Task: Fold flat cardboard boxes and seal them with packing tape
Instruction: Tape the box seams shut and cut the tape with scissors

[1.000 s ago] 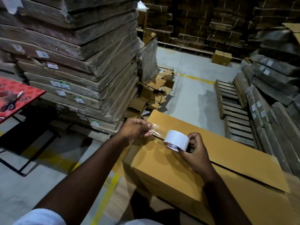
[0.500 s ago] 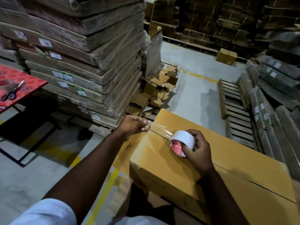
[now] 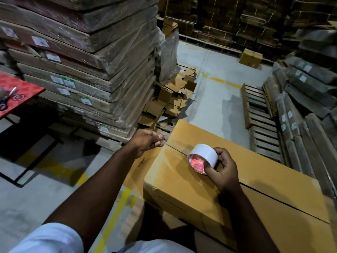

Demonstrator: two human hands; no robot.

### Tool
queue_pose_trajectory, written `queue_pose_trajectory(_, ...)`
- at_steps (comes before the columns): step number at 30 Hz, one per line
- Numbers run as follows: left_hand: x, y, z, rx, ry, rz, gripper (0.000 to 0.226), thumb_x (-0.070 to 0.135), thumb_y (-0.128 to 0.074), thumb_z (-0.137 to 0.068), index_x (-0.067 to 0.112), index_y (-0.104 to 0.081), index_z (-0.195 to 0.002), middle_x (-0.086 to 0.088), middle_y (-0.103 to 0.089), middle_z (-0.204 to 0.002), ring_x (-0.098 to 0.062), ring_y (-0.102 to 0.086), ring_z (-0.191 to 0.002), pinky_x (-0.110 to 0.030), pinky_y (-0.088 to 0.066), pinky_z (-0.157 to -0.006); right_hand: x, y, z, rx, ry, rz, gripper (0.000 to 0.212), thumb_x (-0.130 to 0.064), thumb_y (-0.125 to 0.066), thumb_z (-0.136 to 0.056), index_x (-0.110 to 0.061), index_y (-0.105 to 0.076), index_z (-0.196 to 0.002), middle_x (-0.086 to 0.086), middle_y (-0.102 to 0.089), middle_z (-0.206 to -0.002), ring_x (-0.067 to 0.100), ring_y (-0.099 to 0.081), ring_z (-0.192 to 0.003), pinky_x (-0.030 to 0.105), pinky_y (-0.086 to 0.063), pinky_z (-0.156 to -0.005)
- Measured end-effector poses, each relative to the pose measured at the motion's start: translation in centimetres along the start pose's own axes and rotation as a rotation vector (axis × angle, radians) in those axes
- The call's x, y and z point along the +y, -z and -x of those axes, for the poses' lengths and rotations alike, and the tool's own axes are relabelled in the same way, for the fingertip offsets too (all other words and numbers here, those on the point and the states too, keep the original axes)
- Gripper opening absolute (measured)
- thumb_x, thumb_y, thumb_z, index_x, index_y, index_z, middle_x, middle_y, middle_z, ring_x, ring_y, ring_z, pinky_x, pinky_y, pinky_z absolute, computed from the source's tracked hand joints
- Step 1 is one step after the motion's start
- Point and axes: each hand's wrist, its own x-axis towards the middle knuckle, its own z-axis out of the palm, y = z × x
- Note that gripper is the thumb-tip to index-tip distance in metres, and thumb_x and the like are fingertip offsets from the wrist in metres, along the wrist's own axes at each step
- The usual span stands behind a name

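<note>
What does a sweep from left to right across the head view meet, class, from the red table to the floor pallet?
Red table → scissors → left hand → tape roll → right hand → floor pallet.

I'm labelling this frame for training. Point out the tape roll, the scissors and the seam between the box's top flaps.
tape roll [image 3: 205,153], head view, white outer band.
scissors [image 3: 5,102], head view, handles on the red table.
flap seam [image 3: 284,201], head view, dark line along the box top.
</note>
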Motion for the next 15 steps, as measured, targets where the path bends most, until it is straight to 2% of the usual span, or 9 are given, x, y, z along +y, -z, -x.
queue_pose_trajectory(3, 0.0, -0.1, -0.2, -0.007, 0.037, -0.004, 0.015, 0.006, -0.072, -0.095, -0.006, -0.074, -0.104, -0.014, -0.075, -0.085, -0.012, -0.071, -0.07, -0.016, -0.056, -0.061, 0.2, 0.2, 0.0, 0.005, 0.005, -0.01, 0.054, -0.043, -0.08, -0.066, -0.021, -0.064, -0.113, -0.014, -0.072, -0.099, 0.007, -0.069, -0.091, 0.016, -0.053, -0.07)
queue_pose_trajectory(7, -0.1, -0.5, -0.2, -0.007, 0.104, -0.008, 0.014, 0.004, -0.07, -0.096, -0.005, -0.073, -0.106, -0.01, -0.072, -0.077, -0.006, -0.065, -0.059, -0.013, -0.053, -0.053, 0.3, 0.1, 0.1, 0.017, 0.021, 0.015, 0.054, -0.043, -0.084, -0.066, -0.023, -0.065, -0.112, -0.013, -0.071, -0.1, 0.008, -0.069, -0.09, 0.018, -0.053, -0.068)
queue_pose_trajectory(10, 0.2, -0.4, -0.2, -0.029, 0.145, -0.009, 0.013, 0.003, -0.069, -0.097, -0.004, -0.073, -0.107, -0.01, -0.071, -0.076, -0.007, -0.064, -0.056, -0.012, -0.052, -0.05, 0.7, 0.1, 0.1, 0.033, 0.03, 0.054, 0.053, -0.041, -0.085, -0.066, -0.024, -0.066, -0.112, -0.01, -0.071, -0.101, 0.013, -0.068, -0.09, 0.026, -0.056, -0.066)
queue_pose_trajectory(15, 0.6, 0.0, -0.3, -0.036, 0.17, 0.025, 0.013, 0.002, -0.067, -0.098, -0.002, -0.072, -0.109, -0.013, -0.074, -0.085, -0.011, -0.071, -0.066, -0.013, -0.054, -0.052, 1.7, 0.4, -0.1, 0.051, 0.053, 0.117, 0.051, -0.024, -0.09, -0.069, -0.023, -0.066, -0.113, -0.007, -0.07, -0.105, 0.016, -0.067, -0.092, 0.036, -0.057, -0.067)
